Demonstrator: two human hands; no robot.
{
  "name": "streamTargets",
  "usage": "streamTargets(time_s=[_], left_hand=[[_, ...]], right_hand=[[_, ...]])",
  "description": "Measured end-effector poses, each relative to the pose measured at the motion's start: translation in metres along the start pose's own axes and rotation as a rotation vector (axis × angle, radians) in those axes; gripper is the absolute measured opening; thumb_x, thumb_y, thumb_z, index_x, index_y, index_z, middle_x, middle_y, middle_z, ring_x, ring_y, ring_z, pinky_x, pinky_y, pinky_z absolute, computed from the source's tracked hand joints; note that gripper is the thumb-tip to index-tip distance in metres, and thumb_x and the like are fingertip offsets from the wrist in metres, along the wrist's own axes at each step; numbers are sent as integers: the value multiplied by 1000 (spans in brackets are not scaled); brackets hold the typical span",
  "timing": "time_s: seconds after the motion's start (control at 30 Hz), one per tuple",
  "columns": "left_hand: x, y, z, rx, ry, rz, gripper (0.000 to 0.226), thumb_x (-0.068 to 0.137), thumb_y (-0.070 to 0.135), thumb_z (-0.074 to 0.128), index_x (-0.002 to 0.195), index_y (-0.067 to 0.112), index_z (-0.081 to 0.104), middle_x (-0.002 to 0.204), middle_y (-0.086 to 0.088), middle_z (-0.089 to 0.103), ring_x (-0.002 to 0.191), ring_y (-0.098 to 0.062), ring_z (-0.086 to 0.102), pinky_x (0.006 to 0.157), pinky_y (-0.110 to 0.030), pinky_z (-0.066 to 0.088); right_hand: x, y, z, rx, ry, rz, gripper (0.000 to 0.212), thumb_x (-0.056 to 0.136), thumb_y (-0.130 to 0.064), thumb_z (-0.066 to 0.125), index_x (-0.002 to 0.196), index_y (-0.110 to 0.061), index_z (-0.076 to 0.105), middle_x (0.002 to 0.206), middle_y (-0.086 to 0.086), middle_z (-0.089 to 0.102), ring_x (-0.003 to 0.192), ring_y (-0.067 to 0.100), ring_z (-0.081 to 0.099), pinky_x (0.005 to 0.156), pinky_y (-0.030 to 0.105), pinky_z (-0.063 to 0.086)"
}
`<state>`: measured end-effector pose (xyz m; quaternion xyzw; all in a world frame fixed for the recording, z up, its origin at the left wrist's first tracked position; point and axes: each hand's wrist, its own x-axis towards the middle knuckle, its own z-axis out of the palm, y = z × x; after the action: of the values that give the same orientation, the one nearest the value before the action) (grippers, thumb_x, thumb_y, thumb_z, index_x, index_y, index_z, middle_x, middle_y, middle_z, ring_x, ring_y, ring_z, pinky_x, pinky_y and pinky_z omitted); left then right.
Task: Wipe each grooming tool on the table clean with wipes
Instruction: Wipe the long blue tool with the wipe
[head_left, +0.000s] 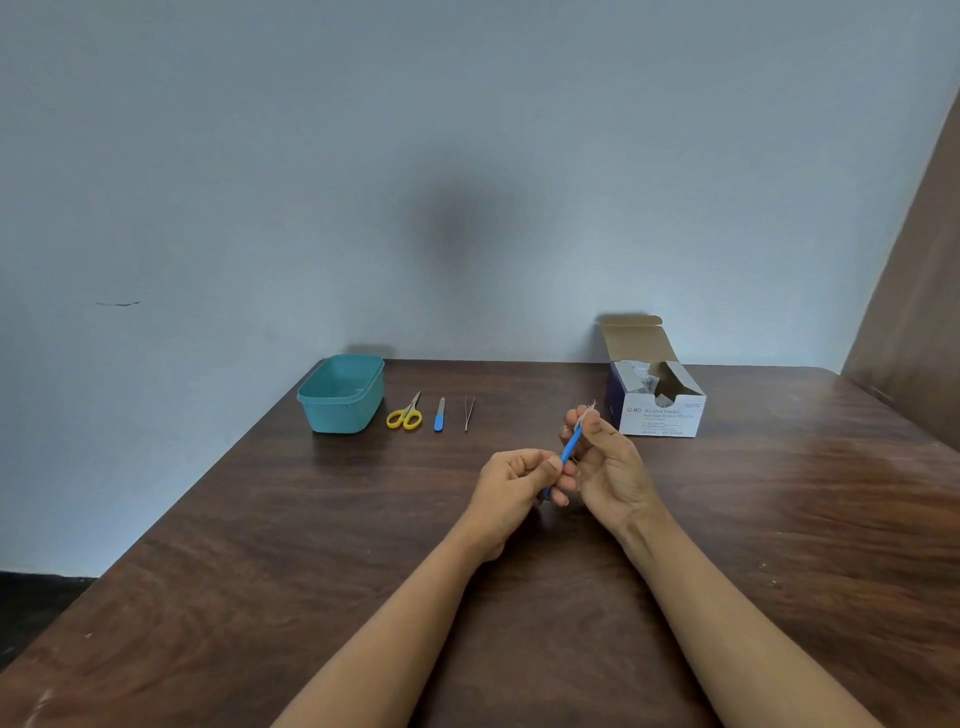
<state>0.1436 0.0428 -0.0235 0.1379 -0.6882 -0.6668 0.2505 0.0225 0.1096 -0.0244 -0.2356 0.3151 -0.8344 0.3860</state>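
Aloft, blue tool (568, 449) between left hand (511, 488), right hand (609, 465)

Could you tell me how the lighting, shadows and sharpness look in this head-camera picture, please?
Head view: soft, even light; a diffuse dark shadow on the wall above the table; mild sheen on the wood at right; the blue-handled tool held by the left hand and right hand looks slightly soft.

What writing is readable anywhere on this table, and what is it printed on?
"BD": front of the swab box, beside a red logo.
"Alcohol Swabs": same front, top line.
Smaller lines below: too blurred to read.
No writing visible on the scissors, nail file, tweezers or teal tub.
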Motion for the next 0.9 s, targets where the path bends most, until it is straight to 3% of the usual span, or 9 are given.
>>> streamTargets(time_s=[0.17,0.27,0.33,0.43,0.63,0.9], left_hand=[[1,0,-5,-1,-62,-25,24,100,14,46,92,11,68,72,5,65,58,-2,50,59,-15,41],[-1,1,-3,-10,-39,-5,20,98,12,50,89,9,68,70,3,65,57,-2,53,58,-14,43],[-1,0,-1,-12,5,9,16,96,8,54,90,3,68,71,-2,67,56,-2,57,57,-12,44],[-1,0,2,-2,68,20,14,92,4,59,94,-7,67,73,-8,68,55,-3,61,55,-11,45],[2,-5,2,94,125,23,11,90,6,63,92,-2,70,77,-13,71,58,-8,64,61,-16,51],[4,-8,1,133,107,14,11,91,10,62,92,2,70,76,-7,72,61,-9,64,63,-18,51]], right_hand=[[-1,0,1,59,-83,21,41,49,-33,93,78,-14,70,80,1,65,71,11,59,46,23,47],[-3,-2,4,-2,10,1,19,64,-27,78,77,-14,72,78,0,68,71,11,57,52,22,49],[-3,-3,6,-92,87,-44,15,63,-26,73,72,-15,76,76,-1,71,66,8,56,58,20,48],[-2,-3,5,-195,175,-121,6,75,-14,70,74,-11,74,74,0,71,65,7,53,58,18,43],[0,1,2,-351,271,-186,21,83,-16,70,63,-18,76,69,-3,69,68,11,45,64,24,37],[-2,-4,3,-243,164,-141,32,91,-8,56,68,-17,75,77,0,73,83,13,58,70,24,41]])
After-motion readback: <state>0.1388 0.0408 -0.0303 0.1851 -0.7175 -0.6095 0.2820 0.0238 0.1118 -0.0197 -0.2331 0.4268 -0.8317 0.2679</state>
